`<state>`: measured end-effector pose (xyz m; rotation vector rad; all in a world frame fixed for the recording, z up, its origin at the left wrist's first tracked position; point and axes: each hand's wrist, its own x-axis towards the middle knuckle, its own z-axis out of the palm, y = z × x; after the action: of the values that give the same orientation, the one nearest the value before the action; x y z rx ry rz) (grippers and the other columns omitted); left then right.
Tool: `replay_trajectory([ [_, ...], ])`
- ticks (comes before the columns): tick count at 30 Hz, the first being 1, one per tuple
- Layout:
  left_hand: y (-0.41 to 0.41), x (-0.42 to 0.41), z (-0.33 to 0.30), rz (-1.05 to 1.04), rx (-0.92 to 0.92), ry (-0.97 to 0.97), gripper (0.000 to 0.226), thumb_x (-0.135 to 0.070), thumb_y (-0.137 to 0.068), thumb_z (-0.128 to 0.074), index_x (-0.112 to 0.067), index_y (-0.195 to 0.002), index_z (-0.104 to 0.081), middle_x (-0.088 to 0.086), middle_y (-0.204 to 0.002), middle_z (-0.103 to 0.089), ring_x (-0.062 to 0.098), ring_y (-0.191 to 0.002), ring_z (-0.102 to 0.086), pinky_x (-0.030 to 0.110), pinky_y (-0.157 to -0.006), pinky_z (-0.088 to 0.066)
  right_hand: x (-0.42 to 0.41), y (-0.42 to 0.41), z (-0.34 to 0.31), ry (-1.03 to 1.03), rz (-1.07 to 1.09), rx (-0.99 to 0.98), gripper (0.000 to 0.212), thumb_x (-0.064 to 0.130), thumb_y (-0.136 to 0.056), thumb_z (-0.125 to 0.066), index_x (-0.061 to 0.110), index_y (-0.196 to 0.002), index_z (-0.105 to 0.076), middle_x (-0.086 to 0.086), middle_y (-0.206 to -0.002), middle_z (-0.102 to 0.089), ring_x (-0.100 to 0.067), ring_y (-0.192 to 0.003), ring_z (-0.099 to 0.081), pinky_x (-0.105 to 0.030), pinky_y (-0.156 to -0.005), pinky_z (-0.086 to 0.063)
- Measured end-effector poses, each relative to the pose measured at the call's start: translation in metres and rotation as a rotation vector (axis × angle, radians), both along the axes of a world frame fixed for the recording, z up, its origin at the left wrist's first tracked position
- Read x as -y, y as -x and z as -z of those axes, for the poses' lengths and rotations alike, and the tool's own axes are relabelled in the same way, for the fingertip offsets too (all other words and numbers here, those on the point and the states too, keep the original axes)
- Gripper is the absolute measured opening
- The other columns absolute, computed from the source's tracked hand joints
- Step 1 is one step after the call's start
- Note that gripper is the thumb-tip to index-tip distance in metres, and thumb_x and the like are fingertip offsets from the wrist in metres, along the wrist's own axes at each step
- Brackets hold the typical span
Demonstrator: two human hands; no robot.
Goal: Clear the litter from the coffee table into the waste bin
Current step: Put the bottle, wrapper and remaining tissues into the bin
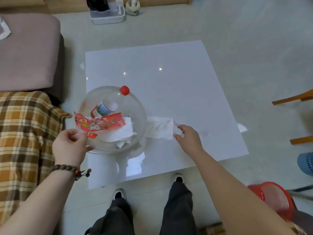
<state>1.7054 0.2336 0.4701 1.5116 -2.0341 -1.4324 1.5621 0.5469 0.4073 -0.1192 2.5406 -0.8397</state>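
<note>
The tissue (159, 128) lies flat on the coffee table (186, 78), touching the clear bowl (137, 106). My right hand (188, 138) pinches its near edge. My left hand (71, 146) grips the bowl rim and the red wrapper (103, 123). The bottle (105, 107) and more tissues are already inside. I'd guess dumping it all into the red basket (274, 199) is what's left.

The left hand (71, 146) grips the near-left rim of a clear bowl (135, 106). Just beyond this grip lie a red wrapper (105, 123), crumpled paper (118, 134) and a bottle (103, 109). The right hand (188, 138) pinches the right edge of a tissue (160, 128), which lies flat on the table (169, 82) and stretches left from the pinch to the bowl.
</note>
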Motion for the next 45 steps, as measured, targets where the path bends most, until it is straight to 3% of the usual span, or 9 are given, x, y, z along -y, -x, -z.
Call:
replay_trajectory([
  [4, -0.01, -0.027, 0.015, -0.132, 0.005, 0.007, 0.048, -0.026, -0.082, -0.06, 0.006, -0.118, -0.056, 0.034, -0.103, -0.063, 0.038, -0.078, -0.071, 0.042, -0.065, -0.063, -0.017, 0.029, 0.041, -0.027, -0.158, 0.071, 0.044, 0.026, -0.088, -0.062, 0.013, -0.129, -0.051, -0.01, -0.131, -0.053, -0.025, -0.121, -0.049, -0.035, -0.099, -0.04],
  [9, -0.031, -0.052, 0.037, -0.258, -0.004, -0.023, 0.032, -0.026, -0.093, -0.059, -0.003, -0.114, -0.057, 0.01, -0.091, -0.064, 0.005, -0.058, -0.068, 0.021, -0.053, -0.058, 0.003, 0.047, 0.083, -0.046, -0.455, 0.088, 0.053, 0.026, -0.089, -0.061, 0.013, -0.137, -0.042, -0.009, -0.143, -0.04, -0.026, -0.132, -0.034, -0.036, -0.106, -0.034],
  [14, -0.046, -0.059, 0.06, -0.357, -0.006, 0.006, 0.013, -0.022, -0.099, -0.05, -0.013, -0.094, -0.058, -0.003, -0.065, -0.062, 0.003, -0.048, -0.065, 0.013, -0.049, -0.053, 0.032, 0.055, 0.125, -0.172, -0.708, -0.021, 0.046, 0.021, -0.088, -0.06, 0.013, -0.131, -0.045, -0.009, -0.132, -0.045, -0.029, -0.122, -0.041, -0.037, -0.097, -0.041],
  [17, -0.052, -0.059, 0.063, -0.377, 0.049, 0.025, 0.026, -0.013, -0.098, -0.053, -0.022, -0.074, -0.053, -0.013, -0.054, -0.063, 0.0, -0.047, -0.063, 0.007, -0.047, -0.048, 0.039, 0.052, 0.144, -0.263, -0.755, -0.108, 0.034, 0.013, -0.086, -0.056, 0.012, -0.12, -0.05, -0.009, -0.122, -0.048, -0.028, -0.113, -0.044, -0.035, -0.085, -0.043],
  [23, -0.071, -0.067, 0.05, -0.418, -0.045, 0.028, 0.022, -0.038, -0.084, -0.068, -0.017, -0.091, -0.07, 0.023, -0.094, -0.07, 0.025, -0.073, -0.075, 0.042, -0.07, -0.061, 0.05, 0.047, 0.158, -0.239, -0.695, -0.137, 0.028, -0.003, -0.081, -0.047, 0.009, -0.104, -0.058, -0.009, -0.108, -0.056, -0.028, -0.104, -0.049, -0.038, -0.073, -0.042],
  [27, -0.071, -0.072, 0.041, -0.471, -0.017, 0.042, 0.031, -0.041, -0.073, -0.064, -0.016, -0.093, -0.068, 0.023, -0.084, -0.066, 0.018, -0.065, -0.072, 0.031, -0.061, -0.061, 0.056, 0.045, 0.126, -0.13, -0.577, -0.103, 0.019, 0.004, -0.087, -0.048, 0.008, -0.098, -0.063, -0.01, -0.101, -0.06, -0.028, -0.098, -0.055, -0.037, -0.076, -0.046],
  [31, -0.066, -0.073, 0.031, -0.47, 0.024, 0.04, 0.031, -0.018, -0.086, -0.063, -0.001, -0.112, -0.062, 0.021, -0.084, -0.065, 0.029, -0.072, -0.07, 0.021, -0.05, -0.057, 0.066, 0.036, 0.052, 0.183, -0.443, -0.162, 0.014, 0.002, -0.085, -0.054, 0.008, -0.089, -0.066, -0.007, -0.087, -0.061, -0.024, -0.081, -0.058, -0.034, -0.071, -0.048],
  [36, -0.048, -0.083, 0.01, -0.454, 0.016, 0.023, 0.02, -0.012, -0.09, -0.063, -0.004, -0.107, -0.06, 0.02, -0.083, -0.062, 0.031, -0.073, -0.069, 0.021, -0.047, -0.057, 0.096, 0.008, -0.047, 0.531, -0.429, -0.219, 0.012, 0.005, -0.082, -0.061, 0.014, -0.087, -0.068, -0.001, -0.087, -0.065, -0.016, -0.078, -0.061, -0.023, -0.072, -0.048],
  [45, -0.017, -0.115, -0.021, -0.393, -0.139, -0.052, 0.012, -0.013, -0.089, -0.066, -0.015, -0.098, -0.059, 0.017, -0.076, -0.062, 0.032, -0.073, -0.067, 0.02, -0.047, -0.055, 0.151, -0.024, -0.064, 0.237, -0.846, -0.179, 0.017, 0.009, -0.086, -0.056, 0.011, -0.095, -0.07, -0.01, -0.097, -0.063, -0.025, -0.106, -0.051, -0.033, -0.075, -0.044],
])
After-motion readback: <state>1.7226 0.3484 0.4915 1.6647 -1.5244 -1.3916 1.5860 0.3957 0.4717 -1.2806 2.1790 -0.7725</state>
